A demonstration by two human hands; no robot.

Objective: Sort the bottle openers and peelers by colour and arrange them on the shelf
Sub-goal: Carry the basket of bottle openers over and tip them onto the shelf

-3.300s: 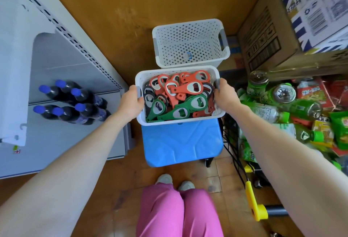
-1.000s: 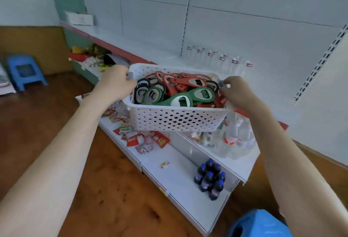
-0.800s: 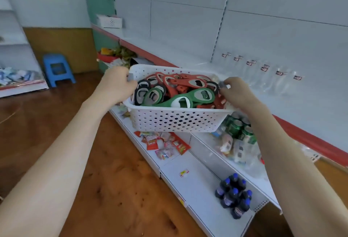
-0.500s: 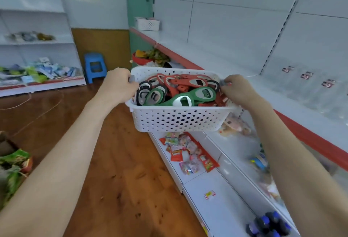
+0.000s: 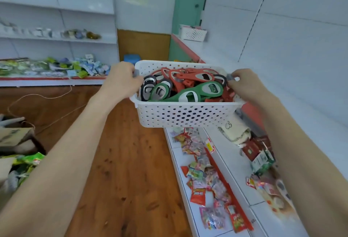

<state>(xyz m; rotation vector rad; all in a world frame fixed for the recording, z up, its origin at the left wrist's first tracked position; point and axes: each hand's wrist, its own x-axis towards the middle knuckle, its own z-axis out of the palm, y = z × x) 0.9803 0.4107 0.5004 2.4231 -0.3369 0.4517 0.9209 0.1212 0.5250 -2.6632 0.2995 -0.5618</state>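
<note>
A white perforated basket hangs in the air at chest height, over the edge of the shelving on the right. It is filled with several red, green and black bottle openers in a mixed heap. My left hand grips the basket's left handle. My right hand grips its right handle. No peelers can be told apart in the pile.
A white shelf with a red edge runs along the right, and another white basket stands at its far end. Lower shelves hold snack packets and boxes. A stocked shelf unit stands at the left. Wooden floor lies between.
I have lifted the basket off the blue stool and carried it while turning left along the aisle. The blue-capped bottles have passed out of view. Both hands keep their hold on the handles.
</note>
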